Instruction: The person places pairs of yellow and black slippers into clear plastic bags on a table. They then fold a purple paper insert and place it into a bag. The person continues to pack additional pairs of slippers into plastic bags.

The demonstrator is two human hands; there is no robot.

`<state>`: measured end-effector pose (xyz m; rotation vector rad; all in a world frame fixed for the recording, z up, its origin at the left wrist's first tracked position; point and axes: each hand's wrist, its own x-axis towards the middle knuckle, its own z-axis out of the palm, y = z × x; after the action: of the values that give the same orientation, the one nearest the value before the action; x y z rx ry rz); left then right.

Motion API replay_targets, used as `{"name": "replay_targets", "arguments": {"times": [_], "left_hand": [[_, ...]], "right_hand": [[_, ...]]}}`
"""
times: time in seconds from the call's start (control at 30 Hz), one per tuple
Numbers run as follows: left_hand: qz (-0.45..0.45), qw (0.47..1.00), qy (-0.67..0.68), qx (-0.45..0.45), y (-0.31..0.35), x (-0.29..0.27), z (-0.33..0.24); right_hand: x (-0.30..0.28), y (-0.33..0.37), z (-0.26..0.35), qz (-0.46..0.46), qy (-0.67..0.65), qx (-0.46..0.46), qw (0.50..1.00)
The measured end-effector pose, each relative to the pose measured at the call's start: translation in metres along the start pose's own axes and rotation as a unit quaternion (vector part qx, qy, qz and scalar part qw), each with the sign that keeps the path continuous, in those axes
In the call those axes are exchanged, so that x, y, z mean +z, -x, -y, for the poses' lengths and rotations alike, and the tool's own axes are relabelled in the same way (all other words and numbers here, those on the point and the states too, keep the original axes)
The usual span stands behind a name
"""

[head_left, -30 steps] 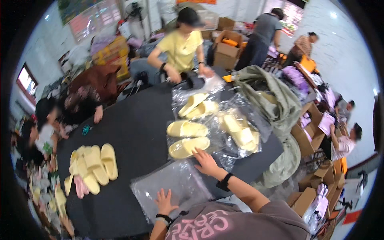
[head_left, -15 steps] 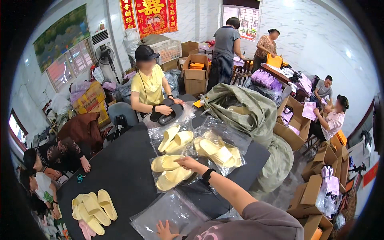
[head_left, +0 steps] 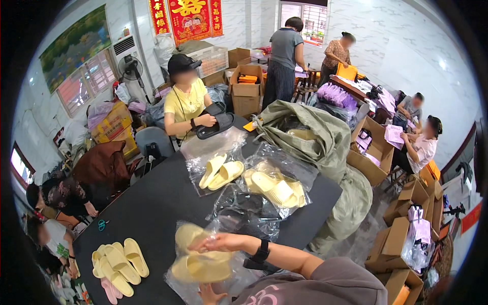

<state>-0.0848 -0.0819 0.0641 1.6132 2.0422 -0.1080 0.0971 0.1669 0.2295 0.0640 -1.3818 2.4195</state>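
Right hand, lower centre, gripping two pale yellow foam slippers; left hand at bottom edge, grip unclear, touching clear plastic bag. Black table.

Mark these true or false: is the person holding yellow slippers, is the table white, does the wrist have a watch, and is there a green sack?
1. The right hand holds yellow slippers. True.
2. The table is white. False: it is black.
3. A dark watch sits on the right wrist. True.
4. The green sack lies on the floor only. False: it drapes over the table's far edge.
5. The left hand holds scissors. False: it touches the clear bag.
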Motion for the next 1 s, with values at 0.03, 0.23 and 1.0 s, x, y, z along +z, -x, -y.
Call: {"name": "replay_targets", "arguments": {"times": [0.03,0.23,1.0], "left_hand": [[-0.009,1.0,0.024,0.0,0.001,0.006,0.005],[-0.034,0.96,0.274,-0.056,0.007,0.039,0.045],[-0.262,0.708,0.635,-0.166,0.027,-0.077,0.083]], "right_hand": [[0.001,0.01,0.001,0.01,0.007,0.047,0.999],[-0.032,0.079,-0.093,-0.037,-0.07,0.168,0.983],[-0.052,0.052,-0.23,0.09,0.659,0.012,0.747]]}}
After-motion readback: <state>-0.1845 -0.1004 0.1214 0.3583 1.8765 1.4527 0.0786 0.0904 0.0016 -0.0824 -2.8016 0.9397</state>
